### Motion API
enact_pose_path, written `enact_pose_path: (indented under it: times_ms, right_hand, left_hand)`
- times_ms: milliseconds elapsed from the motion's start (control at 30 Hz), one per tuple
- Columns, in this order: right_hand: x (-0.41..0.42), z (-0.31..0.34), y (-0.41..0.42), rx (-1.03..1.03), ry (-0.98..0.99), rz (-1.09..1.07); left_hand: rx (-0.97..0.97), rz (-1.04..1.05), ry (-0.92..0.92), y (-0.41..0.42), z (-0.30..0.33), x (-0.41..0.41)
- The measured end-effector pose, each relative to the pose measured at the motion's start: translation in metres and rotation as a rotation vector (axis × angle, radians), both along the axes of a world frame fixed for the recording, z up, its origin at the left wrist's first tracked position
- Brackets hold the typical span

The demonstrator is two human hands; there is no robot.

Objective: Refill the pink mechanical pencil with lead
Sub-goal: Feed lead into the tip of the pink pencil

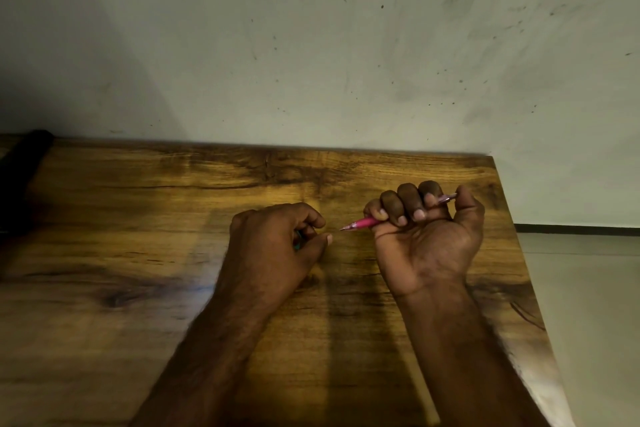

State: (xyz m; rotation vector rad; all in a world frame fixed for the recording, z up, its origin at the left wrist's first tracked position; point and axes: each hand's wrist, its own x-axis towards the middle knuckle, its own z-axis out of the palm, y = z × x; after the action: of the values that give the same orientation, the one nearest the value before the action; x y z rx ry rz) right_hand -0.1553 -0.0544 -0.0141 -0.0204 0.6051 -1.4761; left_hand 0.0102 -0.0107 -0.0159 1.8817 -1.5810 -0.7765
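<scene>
My right hand [427, 236] is closed in a fist around the pink mechanical pencil [360, 222], palm turned toward me. The pencil's pointed tip sticks out to the left and its clear end shows past my thumb on the right. My left hand [277, 243] sits a short gap left of the tip, fingers curled, thumb and forefinger pinched near each other. A small teal thing [298, 242] shows inside that hand, mostly hidden. I cannot make out any lead between the fingers.
Both forearms rest over a wooden table [138, 218] that ends at a stained pale wall [311, 45]. The table's right edge drops to a light floor [588, 288]. A dark object [24, 166] lies at the far left.
</scene>
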Motion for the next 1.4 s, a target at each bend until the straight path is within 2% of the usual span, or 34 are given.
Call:
enact_pose_path:
  times_ms: [1167, 1300, 1400]
  right_hand:
    - [0.0017, 0.0014, 0.0005, -0.033, -0.018, 0.022]
    - [0.0012, 0.0016, 0.0012, -0.039, -0.022, 0.030]
    - [0.0008, 0.0034, 0.0019, -0.060, 0.008, 0.031]
  left_hand:
    - [0.009, -0.006, -0.004, 0.0004, -0.0037, 0.0008]
    - [0.035, -0.007, 0.063, 0.0011, -0.0053, 0.0012]
    - [0.026, -0.011, 0.049, 0.0008, -0.0057, 0.0013]
